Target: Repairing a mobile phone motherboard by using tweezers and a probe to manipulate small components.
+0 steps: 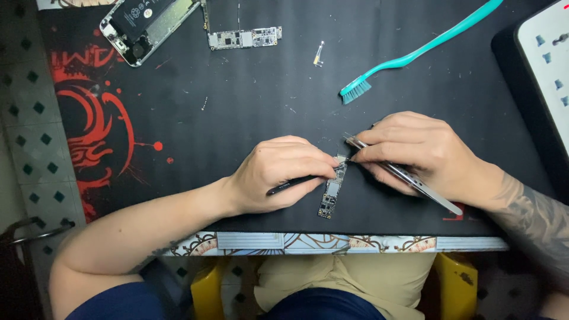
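Near the desk's front edge, my left hand [278, 175] pinches a thin black tool [296, 184] and steadies the narrow circuit board [332, 192], fingers pressed together. My right hand [415, 151] squeezes steel tweezers [403, 173] whose tips touch the board's top end; I judge I'm mid-lift on a tiny part, needing a steady pull.

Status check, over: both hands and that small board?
Left hand grips black tool. Right hand grips metal tweezers, tips at circuit board. Nothing blocking it.
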